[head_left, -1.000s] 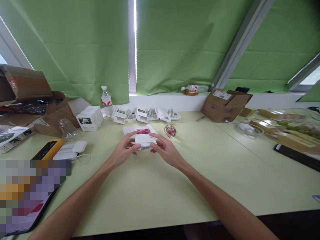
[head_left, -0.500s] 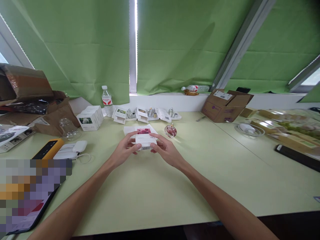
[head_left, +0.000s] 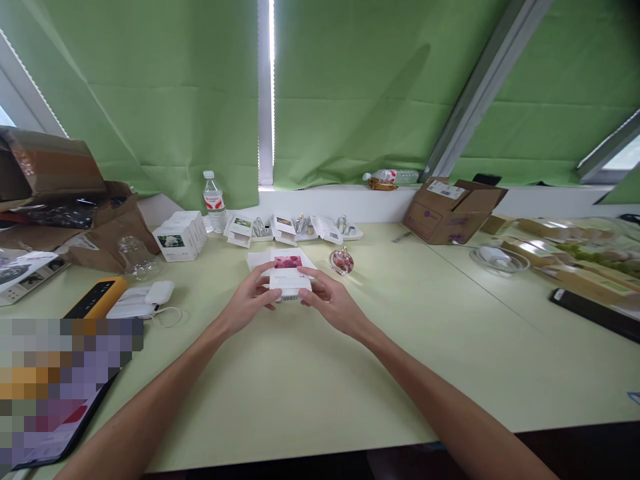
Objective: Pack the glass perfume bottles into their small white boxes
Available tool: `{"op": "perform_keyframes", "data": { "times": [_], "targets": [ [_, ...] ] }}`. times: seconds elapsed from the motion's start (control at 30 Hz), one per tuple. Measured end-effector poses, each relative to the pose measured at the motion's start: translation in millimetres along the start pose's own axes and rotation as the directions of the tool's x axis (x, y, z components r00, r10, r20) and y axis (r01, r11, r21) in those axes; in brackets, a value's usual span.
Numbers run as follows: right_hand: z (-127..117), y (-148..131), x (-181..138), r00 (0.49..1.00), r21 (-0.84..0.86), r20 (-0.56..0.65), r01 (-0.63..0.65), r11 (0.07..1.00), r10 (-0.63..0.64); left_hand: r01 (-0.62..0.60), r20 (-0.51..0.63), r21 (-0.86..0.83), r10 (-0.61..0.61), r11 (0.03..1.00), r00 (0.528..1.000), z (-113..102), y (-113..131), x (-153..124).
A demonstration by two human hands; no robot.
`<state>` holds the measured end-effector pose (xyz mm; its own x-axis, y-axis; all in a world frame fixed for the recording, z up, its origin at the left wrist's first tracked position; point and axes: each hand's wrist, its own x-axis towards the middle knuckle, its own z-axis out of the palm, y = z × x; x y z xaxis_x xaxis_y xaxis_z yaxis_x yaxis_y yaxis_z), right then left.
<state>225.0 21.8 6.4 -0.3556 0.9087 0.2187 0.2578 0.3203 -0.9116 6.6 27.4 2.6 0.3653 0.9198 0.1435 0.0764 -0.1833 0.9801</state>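
Note:
Between my two hands is a small white carton point(head_left: 290, 281) with a pink flower picture on top and a barcode on its near end. My left hand point(head_left: 249, 297) grips its left side, thumb at the near left corner. On the right side my right hand point(head_left: 327, 300) holds it, with the thumb at the near right corner. Some of the fingers are hidden under or behind the carton. A white sheet or flap point(head_left: 256, 259) lies just behind it. To the right rests a round glass bottle point(head_left: 341, 261) with a reddish pattern and a gold top.
Opened white cartons point(head_left: 285, 229) with small glass bottles line the back. White boxes point(head_left: 179, 237), a water bottle point(head_left: 215, 202) and a clear glass jar point(head_left: 137, 260) stand left. A yellow-black device point(head_left: 97, 298) lies nearer. A brown cardboard box point(head_left: 445, 215) and cable point(head_left: 500, 260) are right.
The carton has tipped slightly, so more of its top face shows and less of its barcoded end. My right thumb has shifted a little to the left.

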Motion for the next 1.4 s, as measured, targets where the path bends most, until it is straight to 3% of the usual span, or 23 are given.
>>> {"op": "perform_keyframes", "data": {
  "times": [0.73,1.4],
  "targets": [
    [-1.0,-2.6,-2.4,0.999,0.008,0.04,0.034,0.999,-0.035,0.032,0.136,-0.211,-0.004,0.977,0.991,0.5,8.6,-3.4],
    [-1.8,-0.5,-1.4,0.998,-0.001,0.048,0.032,0.999,-0.032,0.016,0.13,-0.2,0.01,0.98,0.991,2.5,9.5,-3.5]
  ]
}}
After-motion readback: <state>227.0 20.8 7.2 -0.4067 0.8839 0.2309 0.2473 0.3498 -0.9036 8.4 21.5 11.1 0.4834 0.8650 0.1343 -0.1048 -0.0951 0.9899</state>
